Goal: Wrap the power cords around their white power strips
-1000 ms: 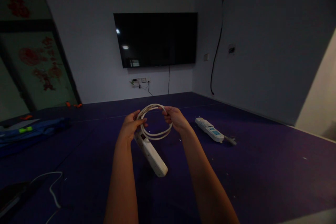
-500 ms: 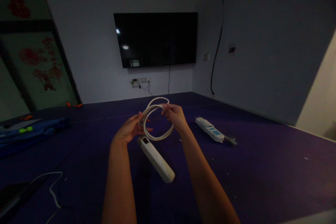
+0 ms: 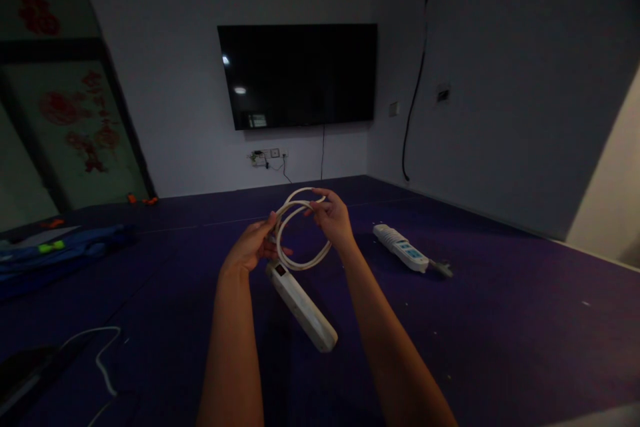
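Note:
Between my hands is a white power cord (image 3: 306, 265), wound in loose loops. My left hand (image 3: 253, 243) grips the left side of the loops, thumb up and some fingers extended behind them. Pinched at the upper right of the coil, my right hand (image 3: 330, 217) has its fingers on the cord. A white power strip (image 3: 304, 307) hangs or rests at a slant just below my left hand; whether it touches the floor I cannot tell. To the right, a second power strip (image 3: 400, 247), with blue sockets and its cord wrapped around it, lies on the purple floor (image 3: 490, 340).
Blue clothing (image 3: 85, 243) lies at the left. A thin white cable (image 3: 103, 363) runs from a dark device (image 3: 23, 373) at the lower left. A television (image 3: 300, 77) hangs on the far wall, and a black cable (image 3: 414, 107) dangles near the corner.
My right hand has risen slightly, its index finger now reaching up to the upper loop. The white power strip and my left hand have shifted a little to the right.

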Demonstrator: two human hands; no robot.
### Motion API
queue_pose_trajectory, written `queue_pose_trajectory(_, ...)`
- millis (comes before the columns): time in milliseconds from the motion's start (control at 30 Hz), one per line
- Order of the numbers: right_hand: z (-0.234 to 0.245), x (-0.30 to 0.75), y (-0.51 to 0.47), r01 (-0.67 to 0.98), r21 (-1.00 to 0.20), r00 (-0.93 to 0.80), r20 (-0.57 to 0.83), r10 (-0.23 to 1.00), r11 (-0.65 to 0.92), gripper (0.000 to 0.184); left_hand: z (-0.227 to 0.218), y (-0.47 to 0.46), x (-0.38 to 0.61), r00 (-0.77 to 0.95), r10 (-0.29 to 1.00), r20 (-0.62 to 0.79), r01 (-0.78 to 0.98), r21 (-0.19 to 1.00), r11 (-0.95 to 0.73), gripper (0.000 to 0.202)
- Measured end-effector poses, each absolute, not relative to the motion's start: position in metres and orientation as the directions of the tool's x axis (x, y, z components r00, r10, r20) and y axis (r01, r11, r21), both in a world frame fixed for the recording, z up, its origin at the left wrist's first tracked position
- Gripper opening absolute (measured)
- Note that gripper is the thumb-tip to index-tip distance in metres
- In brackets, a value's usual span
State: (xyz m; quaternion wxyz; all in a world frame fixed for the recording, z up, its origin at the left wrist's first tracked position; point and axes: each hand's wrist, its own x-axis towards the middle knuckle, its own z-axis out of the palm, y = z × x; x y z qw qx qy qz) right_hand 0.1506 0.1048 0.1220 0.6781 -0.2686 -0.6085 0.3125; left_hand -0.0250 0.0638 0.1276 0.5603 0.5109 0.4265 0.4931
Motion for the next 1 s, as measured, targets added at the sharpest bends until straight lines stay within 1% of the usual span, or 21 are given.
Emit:
queue_pose_trajectory(67,0.122,0.15,0.104,-0.097,-0.738,0.066,0.664,0.745,0.667,0.034,0.13,0.063,-0.024,0.184,0.983,-0.011,-0.132,0.991,0.036,0.055)
queue_pose_trajectory(133,0.122,0.149,0.104,-0.092,-0.731,0.067,0.673,0.737,0.676,0.028,0.131,0.062,-0.023,0.177,0.984,-0.019,-0.126,0.991,0.042,0.056)
queue_pose_trajectory(200,0.122,0.147,0.103,-0.078,-0.726,0.065,0.681,0.73,0.684,0.022,0.13,0.062,-0.021,0.127,0.992,0.017,-0.074,0.997,-0.007,0.046)
queue_pose_trajectory(333,0.121,0.145,0.104,-0.034,-0.706,0.068,0.705,0.706,0.707,0.018,0.125,0.065,-0.015,0.037,0.995,0.095,0.045,0.994,-0.097,0.032)
queue_pose_trajectory(433,0.12,0.148,0.106,0.004,-0.687,0.059,0.726,0.685,0.727,0.019,0.122,0.068,-0.01,-0.004,0.989,0.147,0.064,0.987,-0.146,0.023)
queue_pose_trajectory(533,0.119,0.152,0.108,-0.02,-0.698,0.072,0.713,0.698,0.716,0.021,0.121,0.071,-0.004,-0.027,0.978,0.206,0.065,0.977,-0.204,0.02)
queue_pose_trajectory(633,0.12,0.154,0.108,-0.104,-0.725,0.073,0.678,0.732,0.681,0.025,0.122,0.072,0.001,-0.035,0.97,0.239,0.009,0.971,-0.239,0.022)
queue_pose_trajectory(833,0.121,0.156,0.105,-0.287,-0.74,0.026,0.628,0.778,0.608,0.034,0.124,0.073,0.006,-0.046,0.959,0.279,-0.257,0.925,-0.281,0.035)
queue_pose_trajectory(933,0.121,0.155,0.107,-0.358,-0.747,0.099,0.565,0.819,0.56,0.037,0.128,0.072,0.006,-0.004,0.962,0.274,-0.295,0.919,-0.263,0.043)
queue_pose_trajectory(1000,0.12,0.154,0.107,-0.405,-0.751,0.148,0.509,0.848,0.521,0.044,0.131,0.072,0.006,0.016,0.971,0.24,-0.339,0.915,-0.22,0.048)
